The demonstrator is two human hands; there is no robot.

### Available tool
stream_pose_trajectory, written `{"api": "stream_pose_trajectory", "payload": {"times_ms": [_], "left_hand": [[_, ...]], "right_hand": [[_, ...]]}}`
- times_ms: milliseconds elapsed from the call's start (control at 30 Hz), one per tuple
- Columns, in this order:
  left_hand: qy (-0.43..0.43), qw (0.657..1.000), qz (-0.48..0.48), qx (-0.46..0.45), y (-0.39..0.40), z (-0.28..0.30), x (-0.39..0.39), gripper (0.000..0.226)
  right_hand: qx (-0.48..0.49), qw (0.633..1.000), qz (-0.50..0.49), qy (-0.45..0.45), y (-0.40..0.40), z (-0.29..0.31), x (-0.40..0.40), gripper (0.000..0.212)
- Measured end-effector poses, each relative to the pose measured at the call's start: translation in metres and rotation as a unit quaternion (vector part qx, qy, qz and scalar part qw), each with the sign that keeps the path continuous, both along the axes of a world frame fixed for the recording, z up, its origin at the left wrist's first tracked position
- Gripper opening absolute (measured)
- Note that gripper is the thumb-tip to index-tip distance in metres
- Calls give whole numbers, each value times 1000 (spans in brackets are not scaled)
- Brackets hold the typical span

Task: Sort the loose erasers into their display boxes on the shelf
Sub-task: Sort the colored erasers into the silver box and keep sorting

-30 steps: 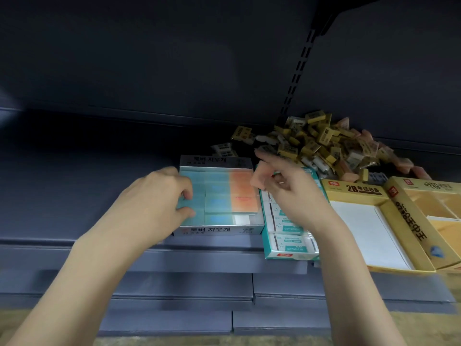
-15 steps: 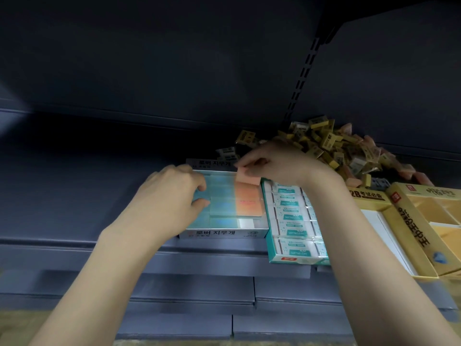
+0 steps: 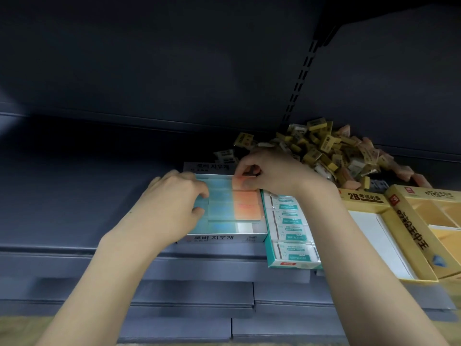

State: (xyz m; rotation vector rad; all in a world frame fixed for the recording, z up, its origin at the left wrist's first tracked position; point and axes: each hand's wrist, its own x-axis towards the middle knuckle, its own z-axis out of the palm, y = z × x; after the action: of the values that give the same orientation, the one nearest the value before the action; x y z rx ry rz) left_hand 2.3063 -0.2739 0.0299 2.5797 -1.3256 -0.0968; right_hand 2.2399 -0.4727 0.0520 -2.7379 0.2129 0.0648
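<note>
Since 0.5 s ago, the right hand has lowered its pinched orange eraser into the silver box, left hand curled on blue erasers.

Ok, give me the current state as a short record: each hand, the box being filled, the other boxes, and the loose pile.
left hand: rests on the blue erasers in the grey box, fingers curled on them
right hand: pinches an orange eraser at the box's far right corner
orange column: erasers already laid in, one white gap at the near end
teal box: right of the grey box, rows of white erasers
yellow boxes: far right, mostly unfilled
loose pile: behind the boxes, yellow and pink erasers
</note>
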Motion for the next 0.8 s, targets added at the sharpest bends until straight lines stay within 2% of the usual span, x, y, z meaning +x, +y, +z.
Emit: {"api": "stream_pose_trajectory", "payload": {"times_ms": [167,367,600,733,800], "left_hand": [[2,1000,-11,21,-9,5,-2,37],[-9,999,-34,-7,-34,15,-11,32],[-38,994,-91,-49,-97,30,-42,23],[-19,984,-146,-97,-138,37,-68,30],[-24,980,-168,-103,-159,39,-80,32]], "right_hand": [[-12,1000,20,-13,-3,-2,-2,20],[-2,996,-9,-86,-16,3,-19,21],[-69,990,-79,-95,-74,17,-68,24],[-146,979,-130,-63,-114,26,-109,31],[-171,972,-140,-79,-136,28,-130,32]]}}
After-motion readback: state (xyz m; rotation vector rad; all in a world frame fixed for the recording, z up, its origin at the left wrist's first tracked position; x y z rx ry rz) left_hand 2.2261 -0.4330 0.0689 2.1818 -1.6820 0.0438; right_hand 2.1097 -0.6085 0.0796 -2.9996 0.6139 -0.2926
